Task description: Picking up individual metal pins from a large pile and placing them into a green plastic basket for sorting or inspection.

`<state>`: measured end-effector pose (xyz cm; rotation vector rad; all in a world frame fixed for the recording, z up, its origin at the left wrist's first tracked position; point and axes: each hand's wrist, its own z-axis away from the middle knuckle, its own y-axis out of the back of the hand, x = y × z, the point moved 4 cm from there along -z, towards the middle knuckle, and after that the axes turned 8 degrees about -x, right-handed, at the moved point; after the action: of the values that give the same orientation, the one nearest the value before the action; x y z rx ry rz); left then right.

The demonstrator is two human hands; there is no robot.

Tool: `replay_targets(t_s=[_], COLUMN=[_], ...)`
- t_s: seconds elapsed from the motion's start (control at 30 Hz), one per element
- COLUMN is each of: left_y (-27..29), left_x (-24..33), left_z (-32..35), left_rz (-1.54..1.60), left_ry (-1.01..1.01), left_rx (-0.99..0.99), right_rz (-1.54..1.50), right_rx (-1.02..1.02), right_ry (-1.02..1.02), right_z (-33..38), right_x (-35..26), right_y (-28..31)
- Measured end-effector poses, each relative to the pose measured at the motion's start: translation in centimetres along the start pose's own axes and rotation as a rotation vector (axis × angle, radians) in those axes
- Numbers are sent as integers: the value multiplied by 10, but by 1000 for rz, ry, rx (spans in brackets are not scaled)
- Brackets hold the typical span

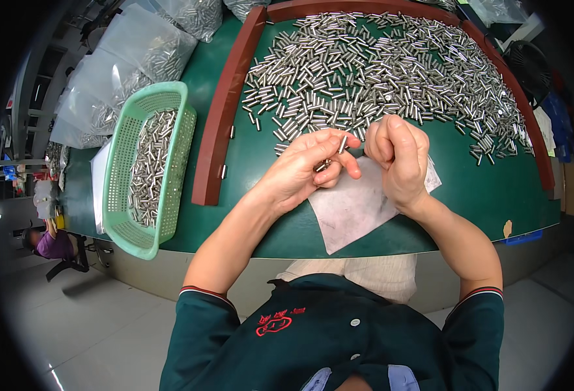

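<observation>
My left hand (313, 159) is curled palm up with short shiny metal pins in it. One metal pin (343, 144) stands between thumb and fingers, and more show lower in the curled fingers. Close on its right, my right hand (401, 153) is closed with the fingers bent inward; whatever lies inside them is hidden. Both hands hover over a smudged pale sheet (355, 212) on the green table (261, 231). Just beyond them spreads a wide heap of loose metal pins (378, 72).
A red-brown wooden frame (225, 111) borders the heap. To the left, a light green plastic basket (184, 150) holds many pins. Clear bags (121, 72) of pins stand behind it. A dark fan (528, 68) is at the far right. Another person (56, 242) sits off to the left.
</observation>
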<state>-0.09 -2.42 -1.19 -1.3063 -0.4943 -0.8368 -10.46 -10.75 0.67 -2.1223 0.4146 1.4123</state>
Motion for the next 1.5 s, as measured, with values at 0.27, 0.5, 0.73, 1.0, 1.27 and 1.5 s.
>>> replay_targets(t_s=[0.27, 0.5, 0.73, 1.0, 1.27, 1.5], left_y=[0, -3, -10, 25, 47, 7], left_x=[1, 1, 73, 124, 124, 80], left_z=[1, 5, 64, 177, 189, 118], left_rz=[3, 133, -1147, -1835, -2008, -2297], left_ry=[-11, 26, -562, -314, -144, -264], left_rx=[4, 15, 641, 1500, 1364, 833], right_rz=[-28, -39, 64, 66, 8, 14], right_rx=[1, -13, 34, 0, -15, -17], right_ry=[-8, -13, -33, -31, -15, -12], right_z=[-1, -1, -3, -4, -2, -3], right_x=[-1, 0, -4, -4, -2, 0], right_y=[-1, -1, -2, -8, 0, 0])
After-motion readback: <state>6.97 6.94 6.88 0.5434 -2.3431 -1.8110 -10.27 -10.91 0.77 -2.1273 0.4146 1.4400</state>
